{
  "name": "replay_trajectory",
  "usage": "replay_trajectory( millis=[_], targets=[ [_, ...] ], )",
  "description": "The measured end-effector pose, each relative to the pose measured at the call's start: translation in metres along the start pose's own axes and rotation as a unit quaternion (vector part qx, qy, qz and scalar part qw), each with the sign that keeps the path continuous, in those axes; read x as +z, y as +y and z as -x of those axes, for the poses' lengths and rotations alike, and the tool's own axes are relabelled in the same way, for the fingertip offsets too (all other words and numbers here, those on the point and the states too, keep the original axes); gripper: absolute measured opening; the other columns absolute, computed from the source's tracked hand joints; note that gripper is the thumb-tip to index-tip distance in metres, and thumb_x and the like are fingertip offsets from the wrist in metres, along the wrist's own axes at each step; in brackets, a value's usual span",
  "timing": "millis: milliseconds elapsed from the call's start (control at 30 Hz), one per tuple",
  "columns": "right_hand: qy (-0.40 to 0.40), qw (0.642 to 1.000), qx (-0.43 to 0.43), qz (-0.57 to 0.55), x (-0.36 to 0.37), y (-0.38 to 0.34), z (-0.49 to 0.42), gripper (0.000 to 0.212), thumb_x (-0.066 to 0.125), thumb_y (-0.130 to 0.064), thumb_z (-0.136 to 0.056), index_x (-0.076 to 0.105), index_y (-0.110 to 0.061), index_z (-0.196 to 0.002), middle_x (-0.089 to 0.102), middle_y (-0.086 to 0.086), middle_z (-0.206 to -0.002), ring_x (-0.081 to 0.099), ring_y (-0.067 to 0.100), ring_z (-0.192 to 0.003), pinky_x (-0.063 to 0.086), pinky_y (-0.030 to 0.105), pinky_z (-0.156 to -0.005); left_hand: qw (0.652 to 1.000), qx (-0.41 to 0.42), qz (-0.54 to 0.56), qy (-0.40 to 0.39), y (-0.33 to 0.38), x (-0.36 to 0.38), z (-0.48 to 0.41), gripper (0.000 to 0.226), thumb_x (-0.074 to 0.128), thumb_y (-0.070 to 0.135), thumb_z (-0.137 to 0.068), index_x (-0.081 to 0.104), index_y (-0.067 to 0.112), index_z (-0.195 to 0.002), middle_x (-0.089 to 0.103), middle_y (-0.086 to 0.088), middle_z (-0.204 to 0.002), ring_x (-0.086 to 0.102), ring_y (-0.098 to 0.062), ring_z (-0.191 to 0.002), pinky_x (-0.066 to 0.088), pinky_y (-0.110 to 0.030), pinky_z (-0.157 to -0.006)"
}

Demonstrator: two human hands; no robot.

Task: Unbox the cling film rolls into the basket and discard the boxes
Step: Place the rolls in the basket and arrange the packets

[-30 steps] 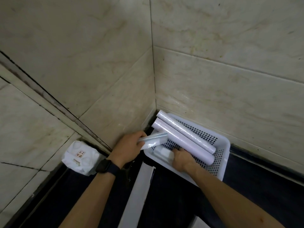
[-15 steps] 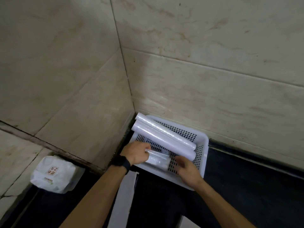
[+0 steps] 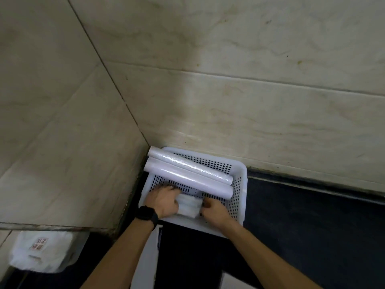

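Faintly, red characters on white package (image 3: 40, 252)

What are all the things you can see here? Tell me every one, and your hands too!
Basket: one, white with holes, in the corner against the walls.
Long rolls: two, pale and shiny, lying side by side across the basket.
Small wrapped bundle: one, whitish, in the basket between both hands; too blurry to name.
Flat box: one, white, on the dark counter below the basket.
Packet with a red label: one, white, far left.
Watch: one, black, on the left wrist.
Left hand: gripping the bundle.
Right hand: gripping its other end.
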State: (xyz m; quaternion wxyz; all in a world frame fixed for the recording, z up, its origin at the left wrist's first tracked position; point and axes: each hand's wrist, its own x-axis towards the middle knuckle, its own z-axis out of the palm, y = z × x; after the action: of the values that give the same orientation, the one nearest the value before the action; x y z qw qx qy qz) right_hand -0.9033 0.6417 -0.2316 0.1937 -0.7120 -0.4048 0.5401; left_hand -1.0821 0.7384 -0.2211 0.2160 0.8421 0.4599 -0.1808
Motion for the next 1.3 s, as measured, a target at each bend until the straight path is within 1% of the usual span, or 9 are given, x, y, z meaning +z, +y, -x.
replay_trajectory(
  millis=[133, 233, 467, 633, 733, 800, 967, 1200, 1300],
  targets=[
    [-0.02, 0.997, -0.02, 0.065, -0.001, 0.003, -0.002, 0.014, 0.061, -0.018, -0.086, 0.073, -0.016, -0.093, 0.066, -0.001, -0.087, 0.06, 0.017, -0.079, 0.045, 0.026, -0.07, 1.0, -0.005, -0.01, -0.003, -0.001, 0.001, 0.001, 0.039, 0.049, 0.024, -0.084, 0.062, 0.027, -0.121, 0.062, -0.004, -0.122, 0.059, -0.028, -0.105, 0.05, -0.033, -0.086],
    [-0.011, 0.998, -0.022, 0.051, -0.002, 0.004, -0.001, 0.006, 0.062, -0.021, -0.086, 0.063, -0.026, -0.085, 0.064, -0.004, -0.089, 0.06, 0.017, -0.085, 0.043, 0.026, -0.073, 1.0, 0.001, -0.005, 0.024, -0.002, 0.005, 0.005, 0.049, 0.047, 0.022, -0.084, 0.056, 0.028, -0.132, 0.058, -0.003, -0.133, 0.055, -0.028, -0.115, 0.047, -0.035, -0.095],
    [-0.051, 0.993, -0.036, 0.104, -0.001, -0.004, 0.004, 0.025, 0.057, -0.021, -0.089, 0.07, -0.009, -0.106, 0.072, 0.013, -0.102, 0.065, 0.026, -0.091, 0.052, 0.035, -0.084, 1.0, 0.003, -0.003, 0.011, 0.004, 0.007, 0.011, 0.054, 0.044, 0.021, -0.087, 0.049, 0.031, -0.14, 0.054, 0.001, -0.142, 0.049, -0.029, -0.124, 0.04, -0.038, -0.106],
    [0.026, 0.978, -0.086, 0.189, -0.023, -0.006, 0.015, 0.01, 0.054, -0.024, -0.091, 0.058, -0.022, -0.082, 0.064, 0.001, -0.082, 0.062, 0.023, -0.079, 0.047, 0.03, -0.066, 0.98, 0.024, 0.075, 0.181, -0.001, 0.005, 0.031, 0.045, 0.048, 0.013, -0.085, 0.063, 0.016, -0.128, 0.062, -0.003, -0.129, 0.054, -0.023, -0.117, 0.043, -0.034, -0.101],
    [0.118, 0.963, -0.138, 0.199, -0.039, -0.007, 0.017, 0.024, 0.056, -0.03, -0.092, 0.064, -0.024, -0.114, 0.07, -0.003, -0.102, 0.067, 0.016, -0.091, 0.054, 0.029, -0.077, 0.937, -0.019, 0.124, 0.327, -0.006, 0.015, 0.044, 0.04, 0.048, 0.011, -0.086, 0.067, 0.011, -0.121, 0.063, -0.007, -0.127, 0.058, -0.026, -0.117, 0.047, -0.038, -0.101],
    [0.158, 0.95, -0.169, 0.209, -0.044, -0.01, 0.013, 0.036, 0.058, -0.032, -0.093, 0.059, -0.022, -0.127, 0.066, -0.002, -0.117, 0.065, 0.015, -0.103, 0.055, 0.031, -0.087, 0.919, -0.068, 0.134, 0.364, -0.006, 0.022, 0.047, 0.048, 0.048, 0.014, -0.088, 0.057, 0.008, -0.136, 0.054, -0.011, -0.142, 0.05, -0.029, -0.13, 0.042, -0.044, -0.108],
    [0.154, 0.897, -0.212, 0.357, -0.041, -0.024, -0.001, 0.052, 0.057, -0.04, -0.095, 0.046, -0.021, -0.142, 0.053, 0.004, -0.135, 0.05, 0.027, -0.122, 0.049, 0.042, -0.097, 0.931, -0.16, 0.16, 0.285, -0.004, 0.042, 0.04, 0.07, 0.03, 0.033, -0.097, -0.002, 0.018, -0.157, 0.002, 0.0, -0.165, 0.009, -0.02, -0.152, 0.012, -0.051, -0.122],
    [0.13, 0.848, -0.189, 0.477, -0.032, -0.032, -0.011, 0.054, 0.05, -0.047, -0.097, 0.037, -0.016, -0.14, 0.046, 0.005, -0.135, 0.046, 0.027, -0.117, 0.058, 0.042, -0.067, 0.934, -0.181, 0.124, 0.283, -0.005, 0.05, 0.033, 0.07, 0.028, 0.04, -0.098, -0.002, 0.017, -0.157, -0.002, 0.001, -0.165, 0.001, -0.018, -0.153, 0.004, -0.048, -0.121],
    [0.126, 0.839, -0.18, 0.498, -0.029, -0.031, -0.015, 0.052, 0.05, -0.029, -0.099, 0.03, -0.013, -0.144, 0.042, 0.006, -0.139, 0.044, 0.028, -0.118, 0.059, 0.041, -0.067, 0.934, -0.183, 0.127, 0.279, -0.006, 0.051, 0.034, 0.068, 0.023, 0.042, -0.099, -0.001, 0.017, -0.157, -0.003, 0.001, -0.165, -0.001, -0.017, -0.152, 0.005, -0.048, -0.121]
  ],
)
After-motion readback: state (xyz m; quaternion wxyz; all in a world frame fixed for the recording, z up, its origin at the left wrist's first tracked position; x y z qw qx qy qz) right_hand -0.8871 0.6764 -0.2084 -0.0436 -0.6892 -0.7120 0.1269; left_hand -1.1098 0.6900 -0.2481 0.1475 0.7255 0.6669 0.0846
